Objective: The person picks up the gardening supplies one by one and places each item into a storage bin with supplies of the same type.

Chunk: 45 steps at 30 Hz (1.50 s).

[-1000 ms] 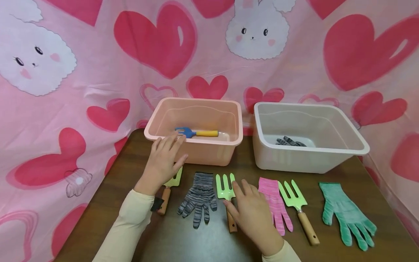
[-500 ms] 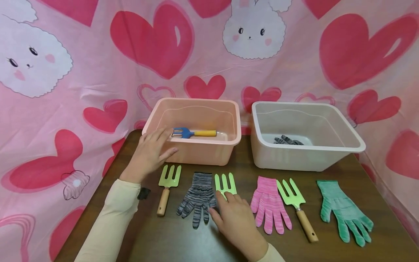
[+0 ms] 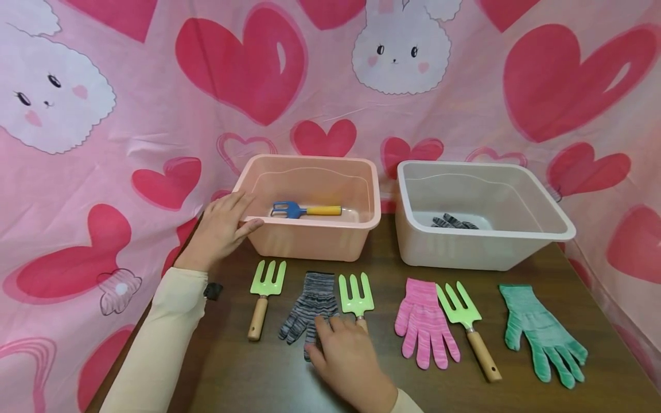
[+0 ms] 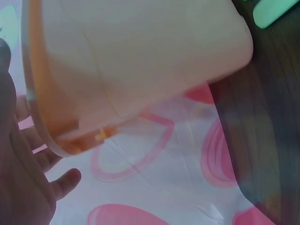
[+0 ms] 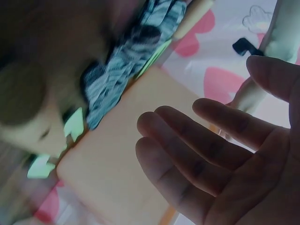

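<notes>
Perhaps my loose left hand [image 3: 217,228] could bump the peach bin [image 3: 312,242] askew. Before it, my right hand [image 3: 351,358] hangs relaxed.

Striped grey glove [image 3: 316,295] flat; peach bin [image 3: 312,244] upright beyond

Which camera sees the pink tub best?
The head view shows the pink tub nearly whole, inside included. The left wrist view shows just part, close up; the right wrist view shows its outside, partly behind fingers.
</notes>
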### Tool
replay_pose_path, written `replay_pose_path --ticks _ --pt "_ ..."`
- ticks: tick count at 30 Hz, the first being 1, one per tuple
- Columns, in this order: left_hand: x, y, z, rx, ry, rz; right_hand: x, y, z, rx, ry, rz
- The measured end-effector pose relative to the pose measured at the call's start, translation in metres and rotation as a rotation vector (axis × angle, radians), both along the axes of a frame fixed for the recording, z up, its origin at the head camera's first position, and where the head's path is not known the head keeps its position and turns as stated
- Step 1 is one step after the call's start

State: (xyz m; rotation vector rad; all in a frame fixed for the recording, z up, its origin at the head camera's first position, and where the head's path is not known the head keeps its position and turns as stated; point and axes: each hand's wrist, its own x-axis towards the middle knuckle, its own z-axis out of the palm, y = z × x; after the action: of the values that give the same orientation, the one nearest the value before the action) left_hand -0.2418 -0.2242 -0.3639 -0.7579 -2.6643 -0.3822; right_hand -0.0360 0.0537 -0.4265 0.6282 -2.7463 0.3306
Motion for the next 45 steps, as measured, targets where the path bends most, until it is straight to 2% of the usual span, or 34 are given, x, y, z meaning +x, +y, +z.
replay_pose_path --ticks 7,11,16,22,26,29,34,38,45 --pt "-0.014 -0.008 0.001 0.019 -0.027 0.003 -0.001 -0.02 -0.001 0.03 -0.088 0.036" --pt "-0.019 -0.012 0.003 0.043 -0.06 0.009 -0.002 -0.032 -0.007 0.025 -0.062 0.052" --pt "-0.024 -0.016 0.005 0.045 -0.147 0.027 -0.006 -0.049 -0.016 0.018 -0.017 0.049" --pt "-0.026 -0.018 0.009 0.019 -0.23 0.043 -0.012 -0.068 -0.021 0.033 -0.003 0.028" --pt "-0.027 -0.019 0.01 0.013 -0.265 0.056 -0.017 -0.08 -0.021 0.027 -0.029 0.01" --pt "-0.027 -0.018 0.01 0.006 -0.278 0.068 -0.021 -0.09 -0.021 0.006 -0.04 -0.015" --pt "-0.028 -0.017 0.011 -0.005 -0.282 0.078 -0.029 -0.108 -0.026 -0.005 -0.065 -0.108" --pt "-0.029 -0.015 0.01 -0.01 -0.287 0.083 -0.036 -0.119 -0.029 0.025 -0.133 -0.177" --pt "-0.029 -0.015 0.01 -0.009 -0.292 0.081 -0.042 -0.131 -0.034 0.068 -0.163 -0.245"
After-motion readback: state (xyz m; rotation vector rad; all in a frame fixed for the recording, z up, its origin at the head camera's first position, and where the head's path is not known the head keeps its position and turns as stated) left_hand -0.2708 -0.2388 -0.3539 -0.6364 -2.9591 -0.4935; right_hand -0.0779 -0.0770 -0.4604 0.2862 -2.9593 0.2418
